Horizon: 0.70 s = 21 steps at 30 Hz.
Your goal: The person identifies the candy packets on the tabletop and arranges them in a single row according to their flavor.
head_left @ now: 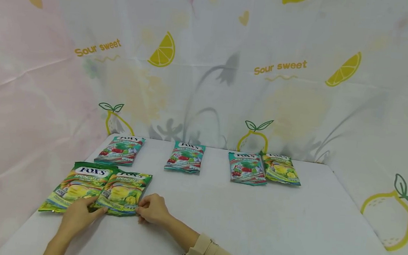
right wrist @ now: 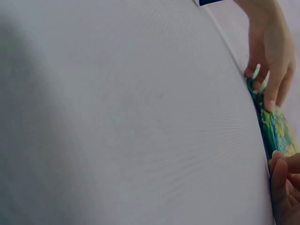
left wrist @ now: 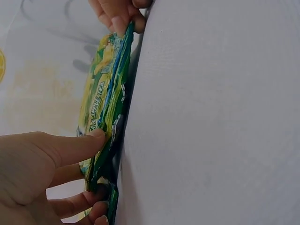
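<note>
Two green-yellow FOX'S Spring Tea candy bags lie at the left of the white table. The smaller candy bag [head_left: 124, 191] overlaps the right edge of the larger candy bag [head_left: 79, 182]. My left hand [head_left: 78, 216] pinches the smaller bag's near left corner, its thumb [left wrist: 77, 147] on the printed face and other fingers under and beside it, by the larger bag. With thumb and fingers, my right hand [head_left: 154, 209] pinches the near right corner. In the right wrist view, the smaller bag [right wrist: 280, 131] stretches between both hands.
Along the back stand two teal Mint Blossom bags, one at left [head_left: 120, 150] and one mid-table [head_left: 185, 157]. A third teal bag [head_left: 247, 169] touches a green-yellow bag [head_left: 281, 169] at back right. A lemon-printed cloth [head_left: 207, 84] hangs behind the table [head_left: 254, 226].
</note>
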Each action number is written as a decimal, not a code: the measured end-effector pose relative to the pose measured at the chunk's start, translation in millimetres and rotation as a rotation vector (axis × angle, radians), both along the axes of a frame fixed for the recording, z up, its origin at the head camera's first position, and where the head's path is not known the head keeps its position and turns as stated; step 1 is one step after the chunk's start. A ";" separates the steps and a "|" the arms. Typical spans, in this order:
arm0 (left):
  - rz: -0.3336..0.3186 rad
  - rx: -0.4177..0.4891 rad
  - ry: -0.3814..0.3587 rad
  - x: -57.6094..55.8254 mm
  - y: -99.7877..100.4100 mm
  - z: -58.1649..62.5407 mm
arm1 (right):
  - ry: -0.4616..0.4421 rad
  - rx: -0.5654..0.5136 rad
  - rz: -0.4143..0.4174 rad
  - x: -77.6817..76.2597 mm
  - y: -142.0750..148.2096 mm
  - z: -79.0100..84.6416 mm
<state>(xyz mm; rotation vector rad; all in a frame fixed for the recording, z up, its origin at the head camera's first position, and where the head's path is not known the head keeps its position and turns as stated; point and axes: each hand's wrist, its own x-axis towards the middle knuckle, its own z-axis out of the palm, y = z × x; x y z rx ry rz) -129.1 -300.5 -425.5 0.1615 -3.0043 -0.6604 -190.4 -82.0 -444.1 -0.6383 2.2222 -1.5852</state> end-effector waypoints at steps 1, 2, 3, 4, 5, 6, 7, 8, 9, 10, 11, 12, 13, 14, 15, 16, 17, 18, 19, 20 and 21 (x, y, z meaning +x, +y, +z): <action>0.004 -0.003 -0.001 -0.6 1.4 0.5 | -0.005 -0.004 -0.002 0.0 0.6 -0.3; 0.007 -0.006 -0.002 -0.9 2.6 0.9 | -0.008 -0.005 -0.002 0.0 1.2 -0.5; 0.009 -0.008 -0.005 -1.5 3.2 1.4 | -0.010 -0.009 -0.003 -0.2 1.8 -0.7; 0.007 -0.012 -0.005 -1.8 3.8 1.9 | -0.010 -0.010 -0.003 -0.2 2.4 -0.7; 0.007 -0.015 -0.005 -2.0 4.7 2.6 | -0.010 -0.012 -0.001 -0.3 3.0 -0.7; 0.002 -0.018 -0.008 -2.1 5.2 2.8 | -0.009 -0.013 0.001 -0.3 3.6 -0.7; -0.005 -0.021 -0.011 -1.6 5.6 3.0 | -0.011 -0.016 0.003 -0.3 4.0 -0.4; -0.013 -0.026 -0.015 -1.3 5.5 2.9 | -0.011 -0.014 0.005 -0.2 4.4 -0.1; -0.022 -0.031 -0.018 -1.1 5.4 2.6 | -0.011 -0.012 0.007 -0.2 4.8 0.2; -0.030 -0.033 -0.018 -0.8 5.6 2.5 | -0.012 -0.007 0.007 -0.1 5.3 0.6; -0.040 -0.040 -0.018 -0.7 5.5 2.0 | -0.017 -0.002 0.005 0.0 5.8 1.0; -0.047 -0.046 -0.017 -0.6 5.3 1.4 | -0.023 0.003 0.002 0.1 6.3 1.4; -0.052 -0.053 -0.017 -0.5 5.0 0.8 | -0.028 0.008 -0.002 0.3 6.8 1.8; -0.058 -0.063 -0.013 -0.6 4.5 0.0 | -0.033 0.014 -0.004 0.5 7.1 2.2; -0.059 -0.069 -0.011 -0.4 4.5 -0.6 | -0.038 0.018 -0.005 0.8 7.4 2.5; -0.061 -0.075 -0.008 -0.5 4.7 -1.0 | -0.041 0.021 -0.008 0.9 7.7 3.0; -0.063 -0.079 -0.003 -0.5 4.8 -1.5 | -0.045 0.024 -0.011 1.2 7.9 3.4; -0.063 -0.081 0.000 -0.7 4.9 -2.1 | -0.045 0.026 -0.012 1.4 8.1 3.8; -0.064 -0.081 0.006 -0.9 5.0 -2.7 | -0.044 0.025 -0.012 1.6 8.2 3.9; -0.065 -0.080 0.012 -1.0 5.4 -2.9 | -0.043 0.023 -0.012 1.7 8.2 4.0; -0.063 -0.078 0.013 -1.1 5.9 -2.9 | -0.040 0.023 -0.012 1.7 8.2 3.9</action>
